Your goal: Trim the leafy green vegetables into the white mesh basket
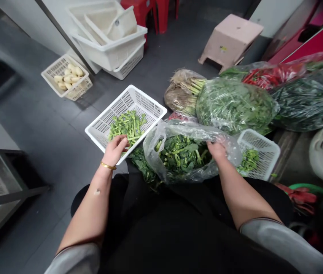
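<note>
My left hand (116,147) is over the near edge of a white slotted basket (100,127), its fingers loosely bent and apart, with nothing visible held. In that basket lies a heap of cut green stems (128,125). My right hand (217,149) reaches in at the right side of an open clear plastic bag (175,129); its fingertips are blurred and partly hidden, so I cannot tell whether they grip anything. Leafy greens (181,154) with pale stems fill the bag. More dark leaves (144,163) lie at the bag's left, between it and the basket.
A smaller white basket (266,152) with trimmed leaves stands right of the bag. Bagged greens (235,104), red chillies (278,74) and rooted stalks (184,91) lie beyond. Farther off are a pink stool (232,36), stacked white bins (107,49) and a basket of pale roots (67,78).
</note>
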Tool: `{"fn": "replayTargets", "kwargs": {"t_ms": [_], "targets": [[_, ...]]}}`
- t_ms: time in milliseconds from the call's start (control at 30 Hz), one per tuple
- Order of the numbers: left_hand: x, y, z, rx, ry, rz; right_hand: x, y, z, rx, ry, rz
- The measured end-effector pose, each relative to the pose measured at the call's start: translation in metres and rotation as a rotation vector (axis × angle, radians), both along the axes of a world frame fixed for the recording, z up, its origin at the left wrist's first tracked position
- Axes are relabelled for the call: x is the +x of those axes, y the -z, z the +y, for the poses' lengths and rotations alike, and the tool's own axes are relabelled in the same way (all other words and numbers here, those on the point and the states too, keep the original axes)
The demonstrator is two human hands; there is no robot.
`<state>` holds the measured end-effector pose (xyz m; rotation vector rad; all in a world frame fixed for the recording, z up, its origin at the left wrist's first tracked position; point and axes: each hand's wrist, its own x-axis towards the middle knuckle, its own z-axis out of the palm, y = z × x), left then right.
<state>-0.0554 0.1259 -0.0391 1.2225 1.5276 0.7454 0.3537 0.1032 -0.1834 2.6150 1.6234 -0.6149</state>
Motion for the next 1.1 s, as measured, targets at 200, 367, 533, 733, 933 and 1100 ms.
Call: {"fn": "replayTargets", "kwargs": {"t_ms": [200,367,533,733,933,1100], "targets": [[0.024,-0.008,0.018,0.132,0.375,0.310,-0.013,0.045,0.042,-0.165,-0.188,-0.120],[0.031,-0.005,0.020,0.165,0.508,0.426,-0.009,0.060,0.056,-0.237,-0.216,-0.207],[0.037,0.003,0.016,0.174,0.525,0.420,-0.013,0.028,0.035,-0.230,-0.356,-0.165],[0.050,-0.001,-0.010,0.239,0.568,0.393,-0.061,-0.028,-0.020,-0.210,-0.467,-0.101],[0.080,0.023,-0.050,0.316,0.699,0.286,-0.060,-0.119,-0.048,-0.173,-0.528,-0.005],[0.111,0.043,-0.064,0.397,0.634,0.217,-0.051,-0.199,-0.051,-0.322,-0.661,0.483]]}}
